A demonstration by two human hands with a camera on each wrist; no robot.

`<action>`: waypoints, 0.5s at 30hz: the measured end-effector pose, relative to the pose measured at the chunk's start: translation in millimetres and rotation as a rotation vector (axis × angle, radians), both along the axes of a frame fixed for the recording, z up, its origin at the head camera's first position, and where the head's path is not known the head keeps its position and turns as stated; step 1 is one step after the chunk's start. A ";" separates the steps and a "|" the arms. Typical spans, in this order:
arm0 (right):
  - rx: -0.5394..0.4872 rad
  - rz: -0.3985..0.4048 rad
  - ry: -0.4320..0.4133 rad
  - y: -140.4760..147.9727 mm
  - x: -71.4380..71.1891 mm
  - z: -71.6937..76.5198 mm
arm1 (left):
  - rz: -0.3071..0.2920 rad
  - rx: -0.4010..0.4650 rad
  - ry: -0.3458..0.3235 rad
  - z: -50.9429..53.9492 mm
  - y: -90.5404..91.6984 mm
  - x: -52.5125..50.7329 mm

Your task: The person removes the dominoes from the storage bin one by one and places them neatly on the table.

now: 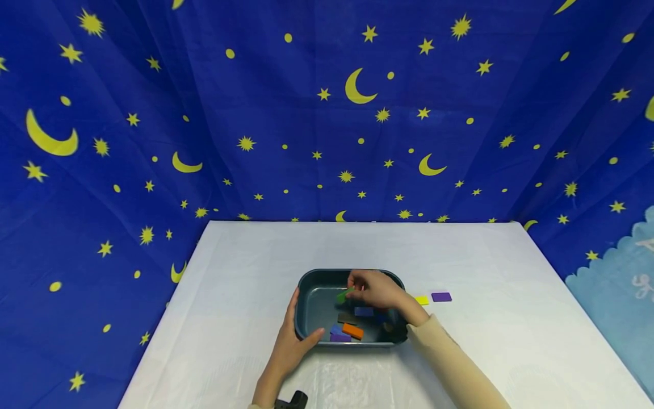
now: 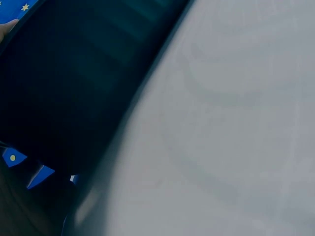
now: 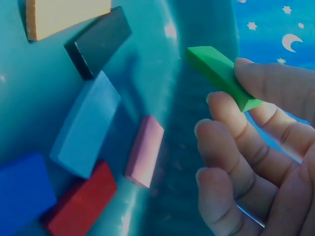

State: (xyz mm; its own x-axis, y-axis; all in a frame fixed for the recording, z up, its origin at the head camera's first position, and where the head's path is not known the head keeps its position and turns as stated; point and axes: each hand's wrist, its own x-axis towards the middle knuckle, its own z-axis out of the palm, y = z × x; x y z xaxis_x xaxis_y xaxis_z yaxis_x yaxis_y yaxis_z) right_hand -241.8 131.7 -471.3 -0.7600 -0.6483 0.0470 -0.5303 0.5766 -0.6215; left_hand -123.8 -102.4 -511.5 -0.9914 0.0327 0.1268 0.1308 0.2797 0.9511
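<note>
A dark teal tray [image 1: 317, 309] stands on the table with several flat coloured blocks in it. At its front-left corner my left hand [image 1: 290, 345] holds the rim, fingers along the outer side and thumb over the front edge. My right hand [image 1: 379, 289], inside the tray's outline, pinches a green block [image 3: 221, 76] between thumb and fingers, raised off the tray floor. Below it in the right wrist view lie a pink block [image 3: 145, 152], a light blue block [image 3: 87, 125], a red block [image 3: 82, 201], a dark block [image 3: 101, 42] and an orange block [image 3: 69, 14].
On the white table [image 1: 245, 267], right of the tray, lie a yellow block [image 1: 422, 300], partly behind the right forearm, and a purple block [image 1: 441, 297]. A blue curtain [image 1: 306, 125] with stars and moons hangs behind and at the sides.
</note>
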 end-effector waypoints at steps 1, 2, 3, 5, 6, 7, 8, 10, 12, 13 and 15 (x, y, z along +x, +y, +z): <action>-0.010 -0.005 0.003 2.2 0.6 0.8 | 0.001 -0.002 0.002 -0.1 0.0 0.1; -0.026 -0.011 0.000 4.6 1.1 1.6 | 0.001 -0.003 0.004 -0.3 -0.1 0.2; -0.041 -0.018 -0.005 7.0 1.6 2.3 | 0.002 -0.004 0.004 -0.3 0.0 0.3; -0.069 -0.033 -0.018 11.7 2.2 4.0 | 0.003 -0.008 0.009 -1.2 -0.3 -0.1; -0.076 -0.044 -0.025 14.4 1.9 4.0 | 0.004 -0.007 0.007 -1.1 -0.2 0.1; -0.086 -0.053 -0.028 17.0 1.8 4.7 | 0.003 -0.009 0.009 -1.6 -0.4 -0.3; -0.097 -0.061 -0.029 19.8 1.3 4.8 | 0.003 -0.009 0.010 -1.7 -0.5 -0.4; -0.117 -0.080 -0.030 26.0 0.2 4.8 | -0.001 -0.005 0.015 -2.3 -0.8 -1.1; -0.142 -0.106 -0.030 33.1 -1.1 4.5 | -0.005 0.002 0.016 -1.9 -0.8 -1.0; -0.160 -0.120 -0.030 36.9 -1.5 4.7 | -0.007 0.004 0.017 -1.9 -0.9 -1.2; -0.196 -0.155 -0.039 45.1 -2.7 4.7 | -0.009 0.009 0.016 -1.6 -0.9 -1.3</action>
State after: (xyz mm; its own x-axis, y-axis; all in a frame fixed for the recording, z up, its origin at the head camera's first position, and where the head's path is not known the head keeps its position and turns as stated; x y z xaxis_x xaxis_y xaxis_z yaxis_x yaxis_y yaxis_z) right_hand -244.6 176.8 -466.6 -0.8535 -0.5048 0.1293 -0.4183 0.5159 -0.7475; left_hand -125.0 -103.3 -513.2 -0.9889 0.0406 0.1432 0.1488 0.2697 0.9514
